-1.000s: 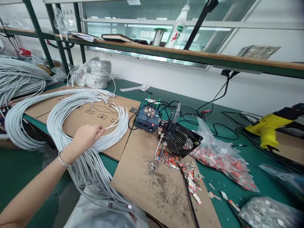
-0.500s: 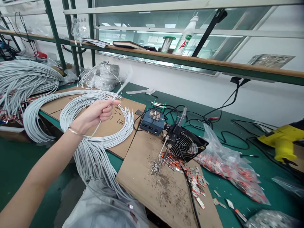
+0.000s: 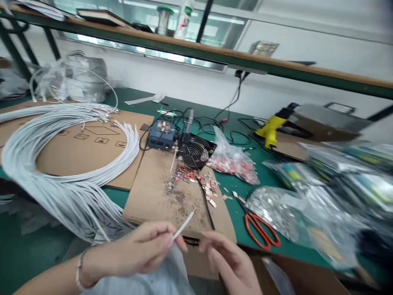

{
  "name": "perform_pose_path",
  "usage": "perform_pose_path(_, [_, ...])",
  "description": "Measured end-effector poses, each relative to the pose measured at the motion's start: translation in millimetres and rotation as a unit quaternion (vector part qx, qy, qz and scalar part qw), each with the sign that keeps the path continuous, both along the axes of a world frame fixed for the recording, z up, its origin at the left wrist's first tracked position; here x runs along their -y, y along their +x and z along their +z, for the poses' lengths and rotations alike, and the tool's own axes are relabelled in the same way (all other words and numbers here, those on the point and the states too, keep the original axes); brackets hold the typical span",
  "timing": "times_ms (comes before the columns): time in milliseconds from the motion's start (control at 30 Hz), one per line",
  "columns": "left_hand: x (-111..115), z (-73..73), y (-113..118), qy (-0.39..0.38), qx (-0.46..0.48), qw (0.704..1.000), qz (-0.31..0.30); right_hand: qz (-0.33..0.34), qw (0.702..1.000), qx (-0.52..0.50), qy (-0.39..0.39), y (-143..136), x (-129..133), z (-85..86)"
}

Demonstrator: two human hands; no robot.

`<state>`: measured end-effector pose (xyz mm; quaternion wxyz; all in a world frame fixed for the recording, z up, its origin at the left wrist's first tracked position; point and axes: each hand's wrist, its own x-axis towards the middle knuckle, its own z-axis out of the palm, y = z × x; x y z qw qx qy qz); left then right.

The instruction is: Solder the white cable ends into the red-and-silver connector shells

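Observation:
In front of my body, my left hand [image 3: 150, 248] is closed around a white cable [image 3: 184, 224], pinching it near its end, whose tip points up and away over the cardboard. My right hand [image 3: 229, 260] is just to the right of that tip, its fingers loosely curled and apart, holding nothing that I can see. Beyond both hands a soldering station [image 3: 161, 135] stands with its iron held over the cardboard mat [image 3: 147, 196]. Small orange-and-silver pieces [image 3: 210, 186] lie scattered there beside a black fan [image 3: 196, 153].
A large coil of white cables [image 3: 27, 143] fills the left side, hanging over the bench edge. Right of the mat lie orange-handled scissors [image 3: 260, 231], a bag of metal parts [image 3: 273, 209], a bag of orange pieces [image 3: 235, 164] and a yellow heat gun [image 3: 270, 130]. A shelf [image 3: 184, 45] spans the back.
My left hand has come down and right from above the coil with the cable, to in front of my body. My right hand has entered the view, which has turned right.

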<state>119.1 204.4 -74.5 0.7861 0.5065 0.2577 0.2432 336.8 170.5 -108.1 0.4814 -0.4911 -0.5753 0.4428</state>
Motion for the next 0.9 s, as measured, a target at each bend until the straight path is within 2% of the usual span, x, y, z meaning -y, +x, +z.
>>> perform_pose_path(33, [5, -10.1, -1, 0.008, -0.04, 0.999, -0.011, 0.007, 1.0, -0.015, 0.005, -6, -4, 1.0])
perform_pose_path(100, [12, -20.3, -6, 0.035, -0.119, 0.992, -0.021, 0.027, 0.999, -0.022, 0.016, -18, -10, 2.1])
perform_pose_path(233, [21, -21.1, -15, 0.037, -0.196, 0.979, -0.042, 0.049, 0.999, -0.015, 0.002, -34, -13, 0.2])
perform_pose_path(333, [26, -26.9, -10, 0.016, -0.168, 0.985, -0.027, 0.092, 0.995, -0.027, -0.002, -41, -10, -2.0])
perform_pose_path(400, [29, -35.2, -2, 0.01, -0.122, 0.992, 0.029, 0.12, 0.992, -0.03, 0.0, -44, -8, -2.6])
perform_pose_path(533, [28, -47.8, 13, -0.031, -0.063, 0.99, 0.123, 0.087, 0.996, -0.034, 0.004, -50, -6, -3.1])
perform_pose_path(633, [24, -47.1, 14, -0.066, -0.043, 0.989, 0.127, 0.061, 0.996, -0.062, -0.002, -53, -6, -5.0])
perform_pose_path(900, [25, -40.3, 9, -0.089, -0.022, 0.986, 0.137, 0.07, 0.992, -0.104, -0.013, -53, -6, -9.5])
